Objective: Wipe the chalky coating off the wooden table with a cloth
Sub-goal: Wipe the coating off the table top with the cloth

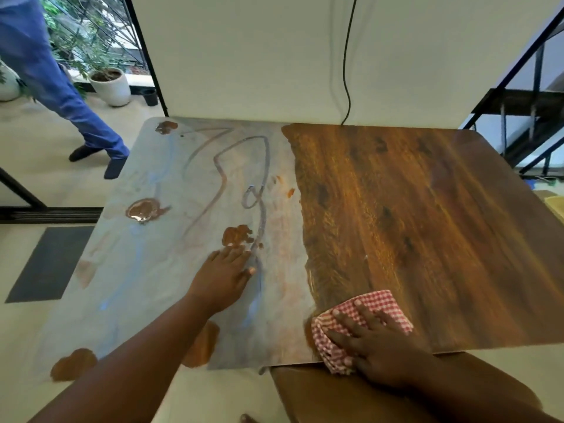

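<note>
Half the counter [427, 224] shows clean on the right; our flat right hand [375, 340] presses the cloth [375, 300] toward the left chalky coating [146, 270].

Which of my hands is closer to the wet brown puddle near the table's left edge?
Left. The left hand rests flat on the chalky coating right of the puddle; the right hand presses the cloth farther off.

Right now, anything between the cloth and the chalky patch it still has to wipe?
Only the left hand, resting flat on the chalky coating left of the cloth. The right hand presses the cloth at the coating's near edge; no other object lies on the table in its path.
</note>
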A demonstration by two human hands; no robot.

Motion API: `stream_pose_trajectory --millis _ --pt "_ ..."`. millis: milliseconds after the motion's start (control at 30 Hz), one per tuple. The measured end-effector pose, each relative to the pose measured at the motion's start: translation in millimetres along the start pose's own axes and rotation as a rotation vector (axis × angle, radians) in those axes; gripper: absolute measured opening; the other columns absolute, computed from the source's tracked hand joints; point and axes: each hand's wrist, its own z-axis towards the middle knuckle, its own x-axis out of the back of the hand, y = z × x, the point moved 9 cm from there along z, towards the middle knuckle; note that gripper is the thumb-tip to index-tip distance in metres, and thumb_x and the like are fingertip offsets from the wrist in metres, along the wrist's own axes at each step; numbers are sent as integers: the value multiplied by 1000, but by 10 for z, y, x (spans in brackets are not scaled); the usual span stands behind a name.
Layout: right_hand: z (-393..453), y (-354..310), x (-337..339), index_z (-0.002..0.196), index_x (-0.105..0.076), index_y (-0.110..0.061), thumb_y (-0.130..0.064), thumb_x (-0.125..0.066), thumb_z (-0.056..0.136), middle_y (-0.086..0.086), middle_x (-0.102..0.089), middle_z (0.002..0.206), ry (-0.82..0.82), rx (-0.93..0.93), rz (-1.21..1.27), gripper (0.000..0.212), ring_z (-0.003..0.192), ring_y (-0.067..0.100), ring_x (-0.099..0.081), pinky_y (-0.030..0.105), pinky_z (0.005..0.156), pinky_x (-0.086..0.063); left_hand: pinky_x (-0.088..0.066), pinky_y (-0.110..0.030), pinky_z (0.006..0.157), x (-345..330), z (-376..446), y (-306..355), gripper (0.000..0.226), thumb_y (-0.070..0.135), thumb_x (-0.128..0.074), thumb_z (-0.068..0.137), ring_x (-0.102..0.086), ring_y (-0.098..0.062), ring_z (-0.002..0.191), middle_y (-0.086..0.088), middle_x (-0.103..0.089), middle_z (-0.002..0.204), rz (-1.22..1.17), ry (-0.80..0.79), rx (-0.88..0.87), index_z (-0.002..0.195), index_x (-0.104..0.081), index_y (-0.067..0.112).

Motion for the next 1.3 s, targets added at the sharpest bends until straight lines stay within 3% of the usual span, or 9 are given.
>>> stream_pose_trajectory --millis 133,267,433,567,667,867,1000,1133,1300 --pt "192 -278 56 116 37 -68 -58 -13 95 -12 37 144 49 -133 117 55 134 32 34 58 106 17 -6 -43 118 -4 -196 -676 63 50 -19 99 -5 -25 147 -4 -11 160 62 -22 208 153 -13 18" --pt "350 -679 101 116 38 -67 -55 -12 96 -12 39 142 59 -32 103 55 128 30 39 57 103 22 6 -43 117 -68 -341 -866 74 60 -4 93 11 -24 147 -4 5 160 78 -43 292 153 1 17" --pt "125 -307 45 122 28 -71 -67 -1 87 -20 33 145 0 3 54 46 136 30 32 47 106 21 6 -41 118 -136 -386 -850 78 61 -5 87 7 -22 147 -1 1 160 2 -29 306 153 -3 18" --pt "323 52 267 121 34 -64 -59 -10 96 -8 30 151 -65 -150 64 51 139 33 26 55 111 9 2 -41 119 -89 -370 -861 75 60 -11 92 1 -23 147 -2 -6 160 -42 28 286 153 -12 16" --pt "531 -126 359 140 23 -51 -52 -15 99 -4 29 153 -47 -194 117 55 138 38 26 59 109 11 0 -41 119 -73 -367 -868 67 55 -21 98 -3 -23 147 -2 -11 160 -59 60 283 152 -17 16" --pt "300 -699 37 120 35 -67 -46 -19 95 -12 38 143 -6 25 52 64 131 30 37 51 103 25 1 -39 119 -66 -366 -884 66 53 -26 97 -2 -21 147 -1 -13 159 -94 78 281 152 -19 17" --pt "84 -266 28 119 30 -72 -57 -13 96 -23 36 141 -48 -37 40 51 137 26 32 47 108 17 2 -39 119 -66 -373 -887 69 58 -15 97 -1 -20 147 0 -12 159 -108 91 269 152 -18 17" --pt "318 -170 207 122 35 -64 -60 -14 96 -11 34 146 -92 -119 39 56 139 34 26 55 111 8 2 -38 119 -73 -376 -903 73 60 -13 92 -1 -19 147 1 -12 159 -111 102 265 152 -19 19" --pt "780 -697 424 146 9 -48 -55 -24 97 -2 24 156 -28 -117 54 60 139 44 21 63 107 9 4 -36 118 -85 -372 -920 68 57 -16 94 -2 -19 147 2 -12 159 -112 95 276 152 -19 21"
